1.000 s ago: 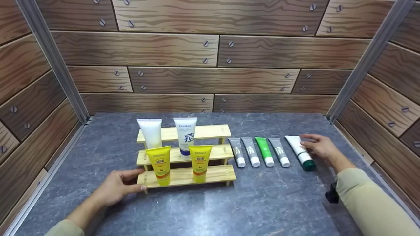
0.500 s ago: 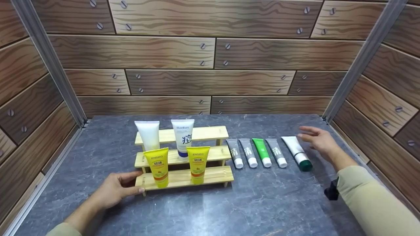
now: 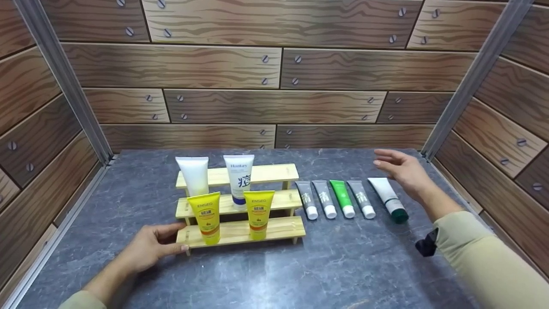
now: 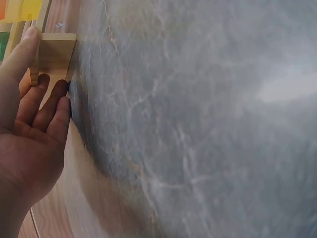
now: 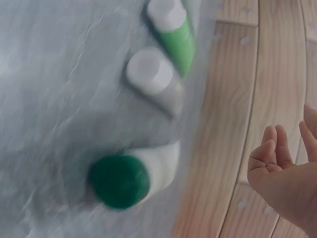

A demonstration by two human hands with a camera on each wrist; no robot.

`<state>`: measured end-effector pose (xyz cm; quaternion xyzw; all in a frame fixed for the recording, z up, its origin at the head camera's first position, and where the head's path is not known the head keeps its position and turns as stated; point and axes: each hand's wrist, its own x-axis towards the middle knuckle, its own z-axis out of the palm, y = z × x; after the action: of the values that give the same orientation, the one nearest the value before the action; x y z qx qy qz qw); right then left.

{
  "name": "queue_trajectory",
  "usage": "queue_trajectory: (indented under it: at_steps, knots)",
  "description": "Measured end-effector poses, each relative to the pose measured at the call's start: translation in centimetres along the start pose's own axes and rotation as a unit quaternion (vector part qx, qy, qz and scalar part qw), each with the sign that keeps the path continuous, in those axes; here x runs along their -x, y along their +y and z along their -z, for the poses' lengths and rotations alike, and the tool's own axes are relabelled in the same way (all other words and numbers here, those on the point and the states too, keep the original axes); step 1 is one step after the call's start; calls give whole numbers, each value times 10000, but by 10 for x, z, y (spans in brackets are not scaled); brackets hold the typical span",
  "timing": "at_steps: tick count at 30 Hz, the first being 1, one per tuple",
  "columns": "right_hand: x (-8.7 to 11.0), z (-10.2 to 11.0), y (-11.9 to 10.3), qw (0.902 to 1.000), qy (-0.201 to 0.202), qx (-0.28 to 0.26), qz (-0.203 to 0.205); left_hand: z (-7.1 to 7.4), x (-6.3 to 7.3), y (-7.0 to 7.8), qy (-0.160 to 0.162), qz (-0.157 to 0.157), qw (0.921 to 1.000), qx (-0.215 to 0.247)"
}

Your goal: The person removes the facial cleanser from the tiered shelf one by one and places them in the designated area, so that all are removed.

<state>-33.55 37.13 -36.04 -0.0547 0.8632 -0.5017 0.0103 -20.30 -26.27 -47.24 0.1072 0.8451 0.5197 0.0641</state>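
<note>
My left hand [image 3: 146, 249] grips the left end of a three-tier wooden display stand [image 3: 233, 231], thumb at the front edge and fingers behind. In the left wrist view, those fingers curl past the stand's end [image 4: 57, 47]. Two yellow tubes [image 3: 258, 214] stand upright on the lowest tier. Behind them rise a plain white tube [image 3: 191, 171], its base hidden, and a white tube with blue print [image 3: 239, 171]. My right hand [image 3: 407, 171] holds nothing, fingers extended, raised beyond a white squeeze tube with a dark green cap [image 3: 387, 197], which lies on the table.
Beside the stand, three grey tubes [image 3: 324, 199] and a green tube [image 3: 341, 195] with white caps lie in a row on the grey marbled table [image 3: 343, 266]. Wood-patterned walls [image 3: 184, 105] with metal corner posts enclose the back and sides.
My right hand has left the green-capped tube, rising and moving back and to the left. My left hand keeps its grip on the stand. The view shifted slightly.
</note>
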Motion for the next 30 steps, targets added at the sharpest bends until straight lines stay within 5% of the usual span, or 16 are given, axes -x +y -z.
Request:
queue_trajectory:
  at_steps: [13, 23, 30]
  knots:
    - [1, -69, -80, 9851, -275, -982, 1387, 0, 0, -1, -39, 2, 9998, 177]
    - [19, -129, -151, 9643, -1241, -1138, 2043, -1, 1, 2, 42, 84, 9999, 56]
    - [23, -165, -179, 9457, -2032, -1096, 2287, -1, 1, 2, 65, -7, 10000, 54]
